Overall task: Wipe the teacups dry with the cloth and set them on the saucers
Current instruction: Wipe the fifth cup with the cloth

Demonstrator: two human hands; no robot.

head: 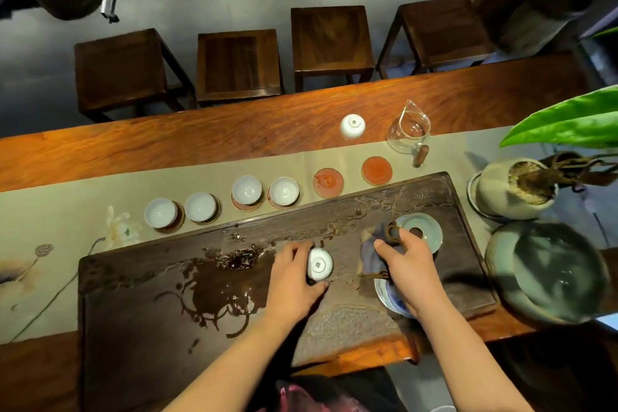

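My left hand [291, 274] grips an upside-down white teacup [320, 264] over the dark tea tray [140, 311]. Just to its right, my right hand [406, 261] rests on a purplish-grey cloth [369, 256], fingers curled into it. Several white teacups sit upright on saucers along the runner, among them one [284, 191] and another [246, 190]. Two red saucers [328, 182] [377, 170] hold nothing. Another teacup [352, 125] stands upside down on the bare wood behind them.
A glass pitcher [408, 130] stands by the far saucer. On the tray are a celadon dish [423, 232], a blue-and-white dish [388, 298] and a wet patch [220, 291]. A large bowl of water [548, 273] and a potted plant [515, 189] sit right. Stools stand beyond the table.
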